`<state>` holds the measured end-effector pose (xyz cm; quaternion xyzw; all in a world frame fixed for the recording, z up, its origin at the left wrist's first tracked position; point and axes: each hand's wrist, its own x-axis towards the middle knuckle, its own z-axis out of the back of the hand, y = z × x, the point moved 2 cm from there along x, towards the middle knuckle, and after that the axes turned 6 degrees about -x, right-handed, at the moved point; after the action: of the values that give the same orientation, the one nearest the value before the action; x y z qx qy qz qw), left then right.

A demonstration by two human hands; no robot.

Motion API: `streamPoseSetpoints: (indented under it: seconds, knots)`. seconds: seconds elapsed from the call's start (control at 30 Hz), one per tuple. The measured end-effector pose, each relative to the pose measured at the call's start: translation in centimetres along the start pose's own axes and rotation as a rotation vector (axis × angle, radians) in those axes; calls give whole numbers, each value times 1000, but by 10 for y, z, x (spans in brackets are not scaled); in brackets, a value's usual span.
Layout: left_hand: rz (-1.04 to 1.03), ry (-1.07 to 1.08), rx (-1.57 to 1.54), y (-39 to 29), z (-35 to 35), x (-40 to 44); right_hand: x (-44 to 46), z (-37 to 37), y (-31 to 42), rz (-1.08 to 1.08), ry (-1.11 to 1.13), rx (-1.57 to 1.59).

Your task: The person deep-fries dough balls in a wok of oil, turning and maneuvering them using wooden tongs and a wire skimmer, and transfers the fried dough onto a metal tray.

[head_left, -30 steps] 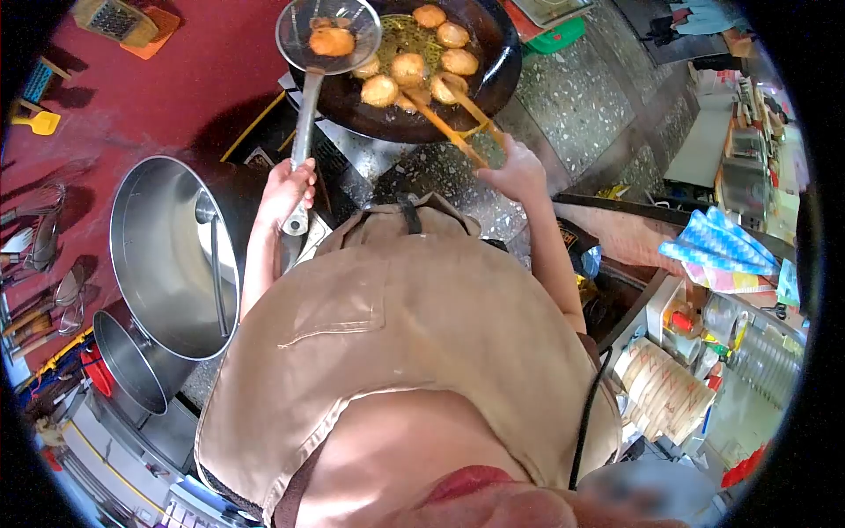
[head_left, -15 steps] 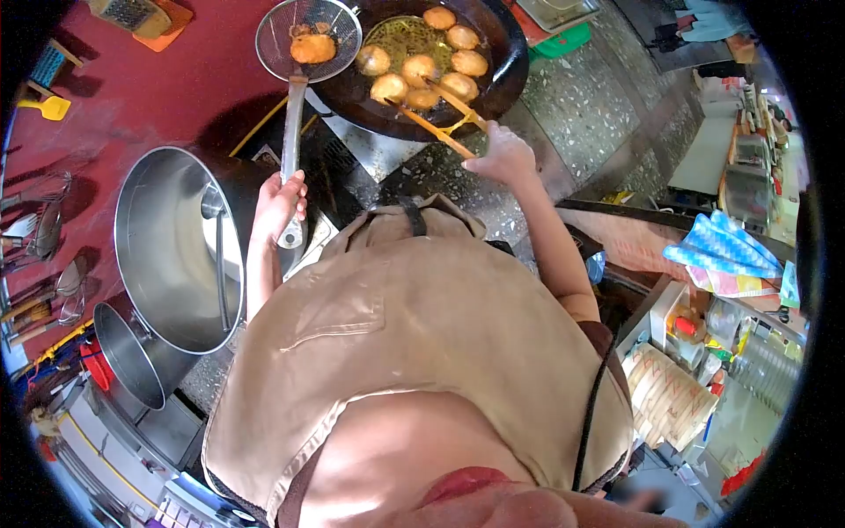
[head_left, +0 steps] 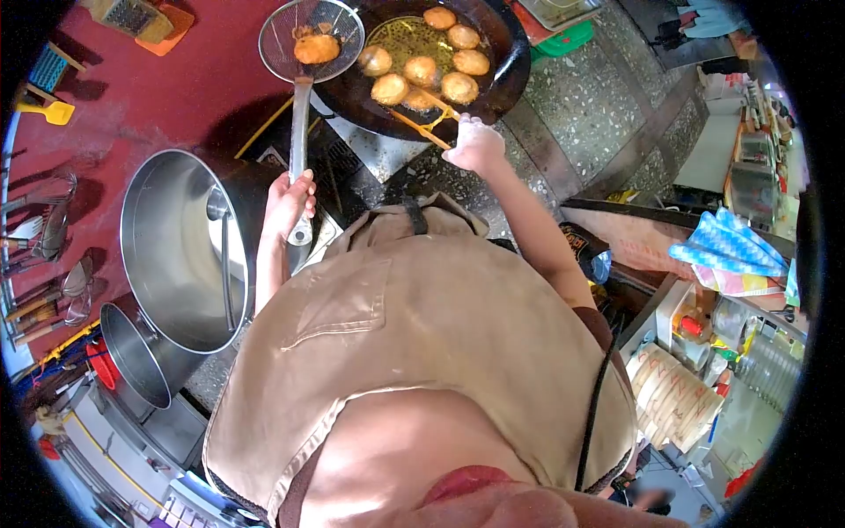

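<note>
My left hand [head_left: 289, 208] is wrapped round the metal handle of a wire strainer [head_left: 311, 40]. Two browned fried pieces [head_left: 317, 48] lie in its mesh, held up at the left rim of a dark wok [head_left: 506, 75]. My right hand [head_left: 476, 146] is closed round wooden tongs [head_left: 423, 128], whose tips reach into the wok at a fried piece [head_left: 419, 99] near its front edge. Several more golden pieces [head_left: 421, 70] float in the oil [head_left: 400, 37]. The tongs' arms stand slightly apart.
A large steel pot [head_left: 176, 255] and a smaller pot [head_left: 136, 356] stand at the left. Utensils hang on the red wall [head_left: 132, 101]. A green tray [head_left: 564, 40] lies right of the wok. A blue checked cloth [head_left: 731, 245] and stacked round containers [head_left: 673, 396] are at the right.
The strainer has moved left and down a little with its fried pieces, away from over the oil. My right hand and the tongs have shifted left and towards the wok's front edge.
</note>
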<state>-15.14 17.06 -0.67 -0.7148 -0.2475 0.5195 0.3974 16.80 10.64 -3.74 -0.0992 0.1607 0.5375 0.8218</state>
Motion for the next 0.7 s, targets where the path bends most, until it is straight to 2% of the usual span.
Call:
streamPoseSetpoints:
  seconds: [0.33,0.7]
  knots:
    - [16,-27,3,0,-3,3,24,-4,8,11,-112,59]
    - [34,-55,18,2,-11,0,43,10,0,-92,-21,100]
